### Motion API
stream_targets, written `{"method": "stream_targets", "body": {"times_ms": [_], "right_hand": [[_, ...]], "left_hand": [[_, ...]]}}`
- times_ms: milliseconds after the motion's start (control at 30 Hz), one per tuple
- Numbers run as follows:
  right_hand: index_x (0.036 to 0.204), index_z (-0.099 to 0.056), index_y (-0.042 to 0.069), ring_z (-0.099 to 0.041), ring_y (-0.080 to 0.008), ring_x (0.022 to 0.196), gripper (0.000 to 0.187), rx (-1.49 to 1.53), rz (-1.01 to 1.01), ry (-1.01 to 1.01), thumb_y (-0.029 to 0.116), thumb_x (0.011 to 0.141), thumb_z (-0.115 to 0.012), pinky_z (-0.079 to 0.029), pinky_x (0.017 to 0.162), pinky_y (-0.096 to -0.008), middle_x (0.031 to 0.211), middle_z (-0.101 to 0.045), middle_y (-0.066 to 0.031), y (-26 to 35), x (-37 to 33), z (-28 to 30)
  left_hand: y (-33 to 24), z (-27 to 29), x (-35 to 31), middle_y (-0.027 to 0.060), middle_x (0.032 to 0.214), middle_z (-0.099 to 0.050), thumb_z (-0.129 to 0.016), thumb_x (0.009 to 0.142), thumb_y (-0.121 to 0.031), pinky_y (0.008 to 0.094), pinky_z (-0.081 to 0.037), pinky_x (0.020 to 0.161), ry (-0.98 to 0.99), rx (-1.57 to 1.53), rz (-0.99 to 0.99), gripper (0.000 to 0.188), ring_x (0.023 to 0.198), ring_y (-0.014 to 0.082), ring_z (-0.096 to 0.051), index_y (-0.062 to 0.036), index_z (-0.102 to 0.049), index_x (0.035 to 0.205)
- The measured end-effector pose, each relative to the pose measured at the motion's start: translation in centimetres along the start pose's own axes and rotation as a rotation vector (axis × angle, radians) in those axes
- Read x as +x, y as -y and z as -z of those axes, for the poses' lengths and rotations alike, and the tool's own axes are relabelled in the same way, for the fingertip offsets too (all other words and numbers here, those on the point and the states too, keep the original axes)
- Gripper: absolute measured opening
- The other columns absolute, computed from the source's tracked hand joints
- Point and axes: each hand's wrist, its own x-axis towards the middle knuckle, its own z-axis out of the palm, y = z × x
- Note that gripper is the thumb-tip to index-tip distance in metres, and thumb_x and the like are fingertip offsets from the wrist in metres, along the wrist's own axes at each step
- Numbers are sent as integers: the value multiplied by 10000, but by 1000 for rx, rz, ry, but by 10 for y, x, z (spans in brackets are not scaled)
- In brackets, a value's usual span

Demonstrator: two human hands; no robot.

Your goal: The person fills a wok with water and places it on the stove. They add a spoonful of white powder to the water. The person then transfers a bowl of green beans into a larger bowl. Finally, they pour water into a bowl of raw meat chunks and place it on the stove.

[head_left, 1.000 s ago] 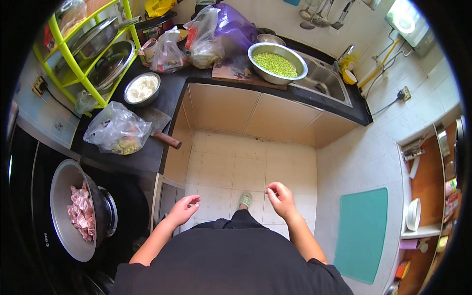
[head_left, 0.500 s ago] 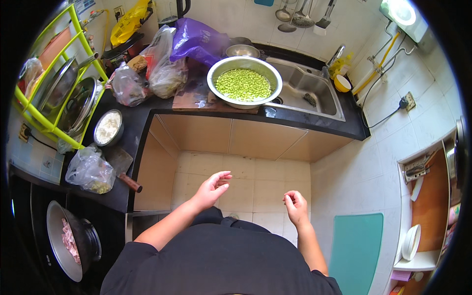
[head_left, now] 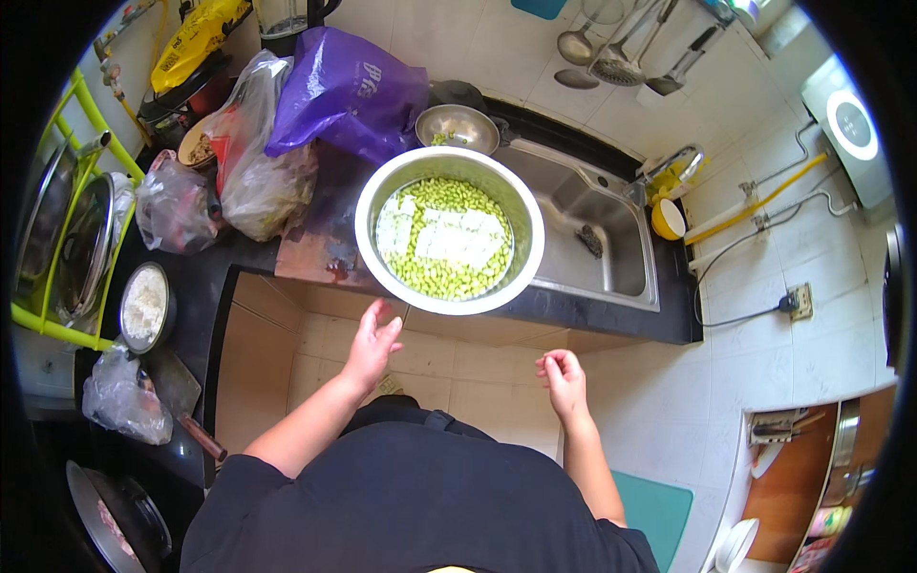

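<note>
A large metal basin point(head_left: 523, 222) of shelled green beans point(head_left: 447, 258) in water sits at the counter's front edge, beside the sink; light glares off the water. My left hand point(head_left: 371, 346) is held out just below the basin's near left side, thumb apart from the fingers and nothing in it. It looks clear of the rim. Farther right, in front of the counter, my right hand point(head_left: 564, 379) hangs in the air with its fingers curled in, and I see nothing in it. Behind the basin stands a smaller metal bowl point(head_left: 449, 122) with a few beans inside.
The steel sink point(head_left: 611, 272) lies right of the basin. To the left are a purple bag point(head_left: 334, 91), clear plastic bags point(head_left: 177, 210), a bowl of white food point(head_left: 145, 304) and a cleaver point(head_left: 196, 425). A wok point(head_left: 100, 511) with meat stands at lower left.
I have come closer to the counter, so the basin appears larger and nearer. My left hand is now right by the basin's near side. My right hand stays curled.
</note>
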Motion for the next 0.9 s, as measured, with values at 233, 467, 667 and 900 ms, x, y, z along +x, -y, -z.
{"method": "stream_targets", "body": {"times_ms": [233,467,667,900], "right_hand": [[1252,-373,35,-531,-153,951,491,329,-191,60,345,881,-460,-458,690,-273,1117,-530,-82,44,131,-28],[1187,-414,31,-500,-137,960,396,479,-203,399,237,865,-519,-387,851,-280,1092,-531,-52,70,186,-47],[1119,-484,70,-540,-146,873,364,316,-209,555,347,892,-421,-453,717,-295,1022,-560,-49,66,218,-56],[1056,-465,58,-506,-145,528,585,114,-240,439,583,807,-398,-383,430,-284,741,-573,-72,78,359,-102]], "left_hand": [[-40,-11,54,86,1186,-433,-521,825,-106,396,-457,806,23,-143,91,514,1045,214,-480,-94,-262,1268],[-50,-16,55,86,1113,-500,-463,804,30,371,-496,791,-93,-366,67,445,963,206,-545,-78,-335,1216],[-57,-2,49,90,1118,-517,-466,785,21,389,-481,805,-205,-381,42,457,968,224,-551,-74,-365,1220],[-66,14,60,92,1100,-539,-456,778,26,362,-471,827,-256,-416,-12,461,971,211,-555,-64,-388,1225]]}}
